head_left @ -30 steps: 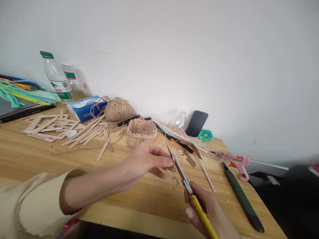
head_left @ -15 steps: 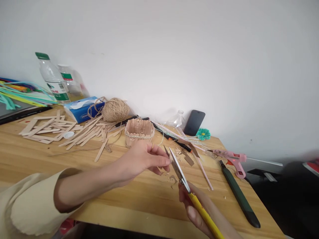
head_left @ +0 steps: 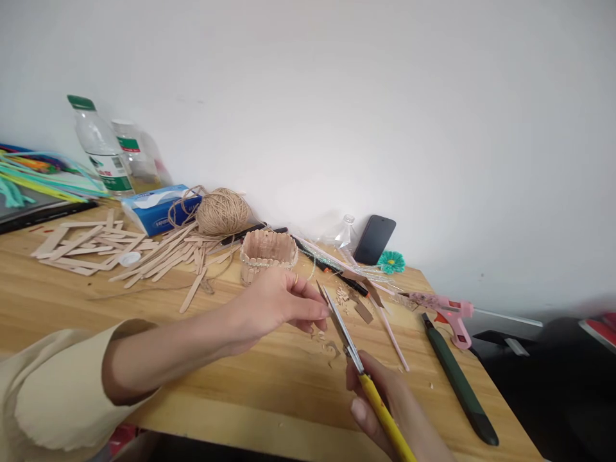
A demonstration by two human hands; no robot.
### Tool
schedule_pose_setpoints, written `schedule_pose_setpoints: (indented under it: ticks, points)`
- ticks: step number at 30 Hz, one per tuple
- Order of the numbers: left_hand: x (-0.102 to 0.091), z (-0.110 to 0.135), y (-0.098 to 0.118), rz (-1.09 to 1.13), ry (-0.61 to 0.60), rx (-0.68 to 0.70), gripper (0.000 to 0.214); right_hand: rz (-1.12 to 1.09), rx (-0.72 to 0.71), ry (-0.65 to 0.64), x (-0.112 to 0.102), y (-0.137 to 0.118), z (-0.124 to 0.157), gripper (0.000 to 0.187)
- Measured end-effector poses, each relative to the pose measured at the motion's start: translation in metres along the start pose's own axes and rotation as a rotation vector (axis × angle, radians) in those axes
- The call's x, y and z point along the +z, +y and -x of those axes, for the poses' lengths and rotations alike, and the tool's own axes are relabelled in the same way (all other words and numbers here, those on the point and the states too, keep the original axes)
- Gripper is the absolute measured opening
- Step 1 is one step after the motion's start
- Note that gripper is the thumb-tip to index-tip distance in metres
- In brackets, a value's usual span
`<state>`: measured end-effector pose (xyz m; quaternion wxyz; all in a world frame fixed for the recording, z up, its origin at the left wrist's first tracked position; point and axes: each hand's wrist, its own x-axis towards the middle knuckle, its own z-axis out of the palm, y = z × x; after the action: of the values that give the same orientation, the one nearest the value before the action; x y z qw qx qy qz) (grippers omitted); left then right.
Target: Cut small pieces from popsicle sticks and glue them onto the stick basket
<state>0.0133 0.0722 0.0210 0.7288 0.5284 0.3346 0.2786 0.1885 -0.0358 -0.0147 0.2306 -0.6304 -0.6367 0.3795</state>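
My right hand [head_left: 380, 404] is closed round the yellow handles of a pair of scissors [head_left: 353, 356], whose blades point up and away, slightly apart. Close to the blades, my left hand [head_left: 289, 305] pinches something small between thumb and fingers; most of it is hidden, and I cannot make out what it is. Just behind my left hand stands a small basket [head_left: 267, 247] of wooden stick pieces with a glittery band round it. Brown scraps [head_left: 332, 350] and small wood crumbs lie on the table below the blades.
A pink glue gun [head_left: 450, 311] and a dark green cutter [head_left: 462, 382] lie on the right. Craft sticks [head_left: 163, 256], a twine ball [head_left: 222, 212] and a blue tissue pack [head_left: 161, 208] are on the left. A phone [head_left: 375, 239] leans on the wall beside a teal flower [head_left: 391, 261].
The scissor blades have closed from a wider gap to a narrow one. My right hand has shifted slightly left; my left hand stays nearly in place.
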Motion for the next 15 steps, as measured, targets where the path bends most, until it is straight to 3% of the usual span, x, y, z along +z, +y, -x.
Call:
schedule_pose_setpoints:
  ticks: [15]
  points:
    - [0.0015,-0.0002,-0.0025,0.054,0.013,-0.006,0.008,-0.022,-0.03,-0.039,-0.0021,0.0038,-0.0014,0.061]
